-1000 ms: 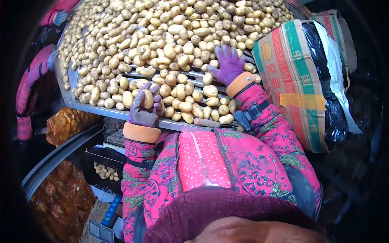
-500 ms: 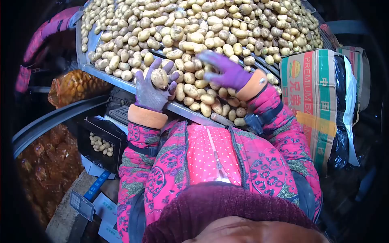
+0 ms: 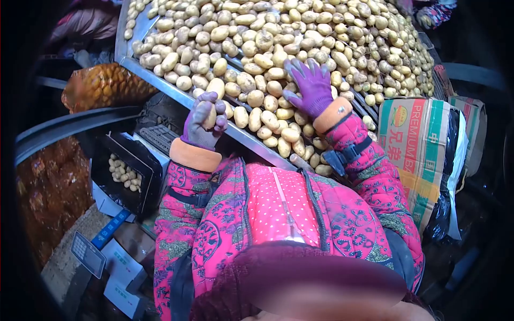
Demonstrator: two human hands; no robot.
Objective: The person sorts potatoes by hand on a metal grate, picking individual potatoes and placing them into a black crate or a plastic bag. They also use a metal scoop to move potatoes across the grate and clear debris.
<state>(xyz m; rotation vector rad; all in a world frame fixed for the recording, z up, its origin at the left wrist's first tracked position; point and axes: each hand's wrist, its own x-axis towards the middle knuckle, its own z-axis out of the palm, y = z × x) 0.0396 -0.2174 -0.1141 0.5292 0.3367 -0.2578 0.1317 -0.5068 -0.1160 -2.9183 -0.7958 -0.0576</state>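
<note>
My left hand [image 3: 199, 127], in a purple glove, is closed around a potato [image 3: 210, 119], just off the near metal edge of the sorting table [image 3: 160, 89]. Only part of that potato shows between the fingers. Spread flat on the heap of potatoes [image 3: 257, 98], my right hand [image 3: 312, 91] is open, its fingers pointing away from me. Potatoes of mixed sizes lie around and under it, and dark gaps of the table show between some of them.
To the right stand printed cardboard cartons [image 3: 409, 139] with black plastic. On the left are a net sack of potatoes [image 3: 107, 88], a black crate [image 3: 134, 160] holding small potatoes, and a scale with keypad [image 3: 88, 254]. Other people's clothing shows at the upper left and upper right corners.
My left hand has drawn back toward me, off the heap, with its fingers curled round the potato. My right hand has moved right and flattened on the potatoes. The view has shifted slightly.
</note>
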